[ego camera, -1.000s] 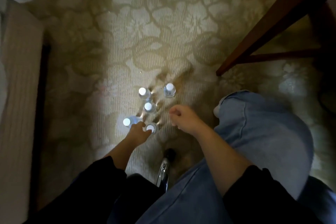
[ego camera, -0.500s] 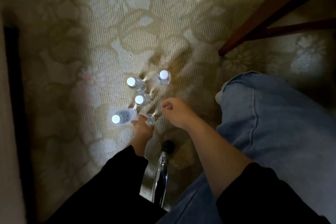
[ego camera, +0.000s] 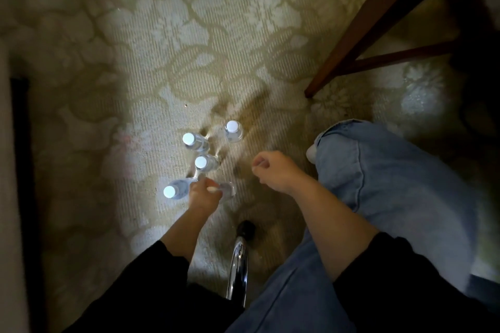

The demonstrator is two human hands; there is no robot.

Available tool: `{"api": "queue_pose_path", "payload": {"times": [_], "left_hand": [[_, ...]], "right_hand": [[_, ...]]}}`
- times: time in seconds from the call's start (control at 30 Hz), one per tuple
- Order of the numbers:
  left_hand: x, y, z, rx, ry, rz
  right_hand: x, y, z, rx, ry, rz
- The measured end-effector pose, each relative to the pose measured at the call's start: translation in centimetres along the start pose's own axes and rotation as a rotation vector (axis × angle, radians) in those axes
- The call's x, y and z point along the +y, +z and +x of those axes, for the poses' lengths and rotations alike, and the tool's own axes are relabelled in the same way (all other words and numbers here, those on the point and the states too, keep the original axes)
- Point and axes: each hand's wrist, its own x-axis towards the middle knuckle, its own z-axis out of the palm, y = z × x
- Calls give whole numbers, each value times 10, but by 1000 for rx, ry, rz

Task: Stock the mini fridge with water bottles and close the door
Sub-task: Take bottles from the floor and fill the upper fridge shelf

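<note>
Several clear water bottles with white caps stand on the patterned carpet (ego camera: pixel 167 35). One bottle (ego camera: pixel 233 131) is farthest, another (ego camera: pixel 195 141) stands to its left, and a third (ego camera: pixel 206 163) is nearer. A fourth bottle (ego camera: pixel 176 190) tilts left beside my left hand (ego camera: pixel 202 195). That hand grips the top of the nearest bottle (ego camera: pixel 226 189), hiding its cap. My right hand (ego camera: pixel 276 170) hovers to the right of the bottles, fingers curled, holding nothing. No fridge is in view.
A dark wooden furniture leg (ego camera: pixel 359 32) slants down at the upper right. A chrome chair leg (ego camera: pixel 238 265) with a black foot stands just behind the bottles. My knee in blue jeans (ego camera: pixel 392 192) is at the right. A dark edge (ego camera: pixel 21 170) runs along the left.
My left hand has closed over the nearest bottle's top, covering its cap. The view has shifted slightly. The right hand stays curled beside the bottles.
</note>
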Motion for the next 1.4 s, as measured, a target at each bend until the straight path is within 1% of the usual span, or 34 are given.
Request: {"api": "queue_pose_path", "payload": {"times": [0.07,0.17,0.27,0.43,0.57,0.73,0.87,1.0,1.17,1.27,1.4], "left_hand": [[19,-9,-20,-2,94,-76],[52,-25,-54,10,343,-72],[88,-43,-88,36,537,-17],[156,-81,-149,37,916,124],[196,-106,-194,40,1164,218],[232,-131,-257,33,1410,279],[252,-144,-302,22,1584,337],[268,-152,-343,-34,1745,386],[285,-153,-388,-72,1855,395],[298,-147,-414,-119,1900,309],[311,-132,-445,-203,1900,65]], "right_hand": [[0,-17,-15,37,-29,-18],[1,-45,-44,141,-70,-64],[6,-63,-80,204,-123,-65],[2,-78,-140,264,-202,-48],[-10,-86,-186,351,-312,-43],[-25,-94,-244,502,-478,-79],[-35,-99,-285,589,-615,-88],[-39,-95,-321,687,-734,-88],[-37,-97,-366,803,-762,-28],[-34,-102,-395,880,-768,6],[-24,-111,-432,990,-776,102]]}}
